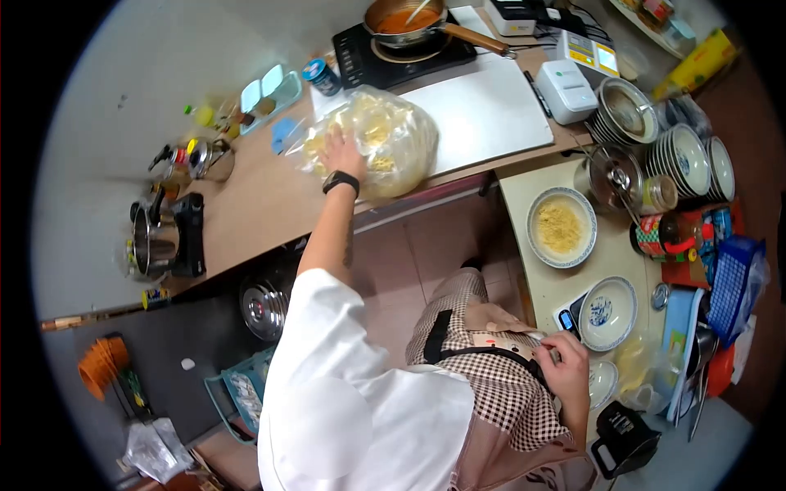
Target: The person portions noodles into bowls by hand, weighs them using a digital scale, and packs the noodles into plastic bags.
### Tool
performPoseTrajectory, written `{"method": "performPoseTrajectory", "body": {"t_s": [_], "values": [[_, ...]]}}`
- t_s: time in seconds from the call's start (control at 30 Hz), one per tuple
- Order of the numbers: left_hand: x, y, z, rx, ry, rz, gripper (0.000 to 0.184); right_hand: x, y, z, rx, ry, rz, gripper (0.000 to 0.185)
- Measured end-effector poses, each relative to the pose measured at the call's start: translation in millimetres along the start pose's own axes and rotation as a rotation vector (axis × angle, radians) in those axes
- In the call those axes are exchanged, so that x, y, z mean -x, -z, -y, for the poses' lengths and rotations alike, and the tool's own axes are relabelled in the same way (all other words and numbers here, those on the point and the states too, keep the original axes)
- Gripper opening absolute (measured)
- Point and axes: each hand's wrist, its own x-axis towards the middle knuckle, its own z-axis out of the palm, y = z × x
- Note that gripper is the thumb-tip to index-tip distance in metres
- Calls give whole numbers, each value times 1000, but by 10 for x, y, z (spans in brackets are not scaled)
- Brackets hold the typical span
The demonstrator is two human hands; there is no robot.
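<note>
My left hand (342,153), with a black watch at the wrist, reaches out over the wooden counter. It lies on a large clear plastic bag (401,139) that holds several pale yellow clumps, perhaps noodles. Its fingers look spread on the near left part of the plastic. My right hand (563,366) is close to my body, beside the checked apron (514,380). The fingers are curled in, and whatever they may hold is hidden. Just beyond that hand sits a white bowl with a blue pattern (607,313), on a small digital scale (566,321).
A pan of orange sauce (403,23) stands on a black induction cooker (352,61), its handle pointing right. A white board (491,110) lies beside the bag. On the side table are a bowl of yellow crumbly food (562,227), stacked bowls (678,159) and a lidded pot (612,172).
</note>
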Motion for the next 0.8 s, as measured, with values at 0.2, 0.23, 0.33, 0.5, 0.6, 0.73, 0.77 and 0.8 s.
{"method": "performPoseTrajectory", "body": {"t_s": [0.2, 0.23, 0.33, 0.5, 0.6, 0.73, 0.77, 0.8], "values": [[-726, -714, 993, -118, -357, 94, 74, 78, 23, -75, 77, -74, -24, 10], [-565, -315, 898, -378, -484, 39, 65, 143, 85, -115, 86, -89, -63, 10], [81, 806, 419, 242, -658, -644, 28, 486, 212, -375, 78, -196, -162, 12], [922, 901, -767, 920, -544, -316, 18, 1173, 650, -1234, 164, -524, -816, 8], [1712, 978, -1775, 1184, -770, -38, 20, 1610, 1187, -2030, 305, -595, -1177, 11], [2956, 1406, -2948, 1067, -1307, 405, 24, 2124, 1597, -3072, 565, -966, -320, 23], [3235, 1501, -3183, 1001, -1472, 493, 21, 2199, 1618, -3077, 479, -1100, -280, 25], [3492, 1583, -3401, 917, -1645, 542, 20, 2181, 1668, -3008, 388, -1229, -237, 27]]}}
